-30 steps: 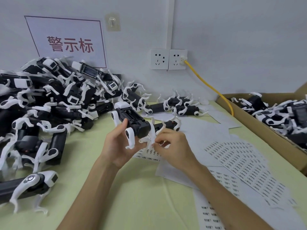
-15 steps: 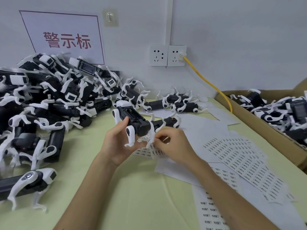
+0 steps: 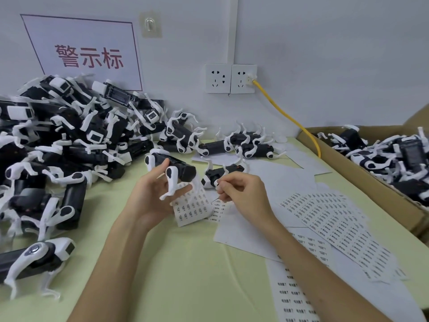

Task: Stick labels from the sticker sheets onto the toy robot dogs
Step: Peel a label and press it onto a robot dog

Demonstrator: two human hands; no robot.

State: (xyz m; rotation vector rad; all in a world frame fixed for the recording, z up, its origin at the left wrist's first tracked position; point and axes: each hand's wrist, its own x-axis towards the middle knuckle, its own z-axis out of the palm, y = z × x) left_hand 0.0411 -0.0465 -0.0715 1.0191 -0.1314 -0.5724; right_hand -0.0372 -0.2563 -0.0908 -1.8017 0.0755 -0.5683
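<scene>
Just above the middle of the table (image 3: 185,270), I see the left hand (image 3: 151,201) gripping one toy robot dog (image 3: 180,169), thumb laid on its black body and fingers curled beneath, one white leg hanging across the palm. The right hand (image 3: 243,191) sits just beside it with its fingers curled and thumb and forefinger pressed tip to tip; whether anything is caught between them I cannot tell. A small sticker sheet (image 3: 192,210) lies on the table below the held dog. Larger sticker sheets (image 3: 336,224) fan out to the right. A second dog (image 3: 217,174) lies just behind the right hand. A heap of dogs (image 3: 69,140) fills the left side, and a cardboard box (image 3: 362,177) at the right holds more.
</scene>
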